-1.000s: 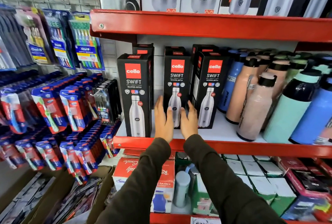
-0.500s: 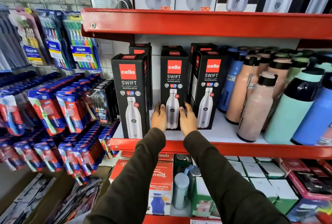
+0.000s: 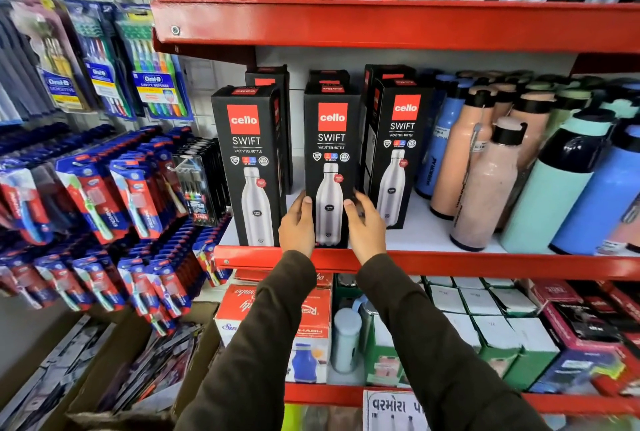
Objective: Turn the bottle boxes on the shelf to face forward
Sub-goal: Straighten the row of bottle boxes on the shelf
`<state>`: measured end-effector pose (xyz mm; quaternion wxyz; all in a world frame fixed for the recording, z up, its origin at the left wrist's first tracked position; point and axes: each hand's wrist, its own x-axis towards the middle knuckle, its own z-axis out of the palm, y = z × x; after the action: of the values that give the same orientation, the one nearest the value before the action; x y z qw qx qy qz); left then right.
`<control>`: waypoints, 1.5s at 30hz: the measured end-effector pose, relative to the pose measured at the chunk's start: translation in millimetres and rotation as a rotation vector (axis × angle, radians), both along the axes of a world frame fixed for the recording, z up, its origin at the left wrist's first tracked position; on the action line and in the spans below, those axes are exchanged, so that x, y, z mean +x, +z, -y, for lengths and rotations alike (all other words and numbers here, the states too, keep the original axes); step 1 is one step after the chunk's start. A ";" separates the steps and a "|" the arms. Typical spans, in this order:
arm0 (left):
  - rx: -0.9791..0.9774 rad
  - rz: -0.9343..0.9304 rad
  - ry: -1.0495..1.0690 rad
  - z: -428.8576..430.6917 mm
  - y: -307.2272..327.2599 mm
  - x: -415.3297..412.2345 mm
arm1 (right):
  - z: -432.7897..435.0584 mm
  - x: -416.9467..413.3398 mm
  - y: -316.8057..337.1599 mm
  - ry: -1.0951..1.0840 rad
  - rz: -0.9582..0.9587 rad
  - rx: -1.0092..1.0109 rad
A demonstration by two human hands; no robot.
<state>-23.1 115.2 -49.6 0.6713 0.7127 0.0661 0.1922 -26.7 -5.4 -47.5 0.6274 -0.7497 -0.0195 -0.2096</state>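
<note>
On the red shelf (image 3: 450,262), at its front edge: middle bottle box (image 3: 330,153), upright, printed front facing out, clasped low between left hand (image 3: 297,228) and right hand (image 3: 366,228), fingers wrapped round its sides. Flanked by left box (image 3: 246,153) and right box (image 3: 398,140), the latter angled slightly.

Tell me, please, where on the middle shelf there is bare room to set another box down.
Bare white shelf lies in front of the right black Cello box, up to the speckled pink bottle. A narrow gap opens between the left Cello box and the middle Cello box, held by the left hand and right hand. Further right, bottles crowd.
</note>
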 end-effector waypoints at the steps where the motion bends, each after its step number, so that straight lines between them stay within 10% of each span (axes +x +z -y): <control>1: 0.006 0.004 0.005 -0.7 -0.1 -2.6 | 0.2 -2.1 -0.1 0.004 0.006 0.001; 19: 0.002 0.054 0.002 4.6 6.2 -31.9 | 4.3 -23.1 2.9 0.027 -0.001 -0.053; 27: 0.000 0.461 0.337 48.2 15.6 -57.3 | 41.3 -24.6 19.8 -0.143 0.131 0.041; 33: 0.199 0.639 0.034 109.4 29.7 -51.5 | 85.8 -6.1 26.1 -0.210 0.102 0.025; 45: -0.072 -0.099 -0.192 146.4 42.7 33.9 | 112.0 41.0 28.8 -0.064 -0.108 -0.058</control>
<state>10.8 -31.2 -6.9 0.7077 0.6999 0.0374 0.0891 14.3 -117.4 -18.7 0.5986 -0.7780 0.0321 -0.1882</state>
